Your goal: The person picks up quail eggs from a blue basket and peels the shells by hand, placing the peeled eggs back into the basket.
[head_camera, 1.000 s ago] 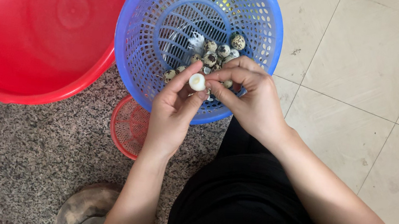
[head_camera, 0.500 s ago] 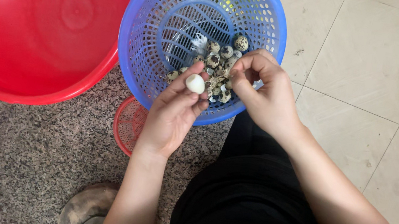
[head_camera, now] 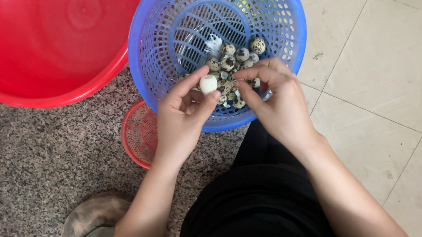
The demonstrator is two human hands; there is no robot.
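My left hand (head_camera: 183, 114) holds a small peeled white quail egg (head_camera: 208, 83) between thumb and fingertips, over the near rim of a blue perforated basket (head_camera: 155, 43). Several speckled quail eggs (head_camera: 233, 60) lie in the basket's bottom. My right hand (head_camera: 274, 103) reaches into the basket beside the left, its fingers pinched among the speckled eggs; whether it grips one is hidden.
A large red basin (head_camera: 42, 15) stands at the left, touching the blue basket. A small red strainer (head_camera: 137, 132) lies under the basket's near edge. The floor is speckled stone at the left, pale tiles (head_camera: 406, 81) at the right. My black-clad lap (head_camera: 262, 221) fills the bottom.
My hands have come apart: the left keeps the peeled egg while the right has moved into the basket among the speckled eggs.
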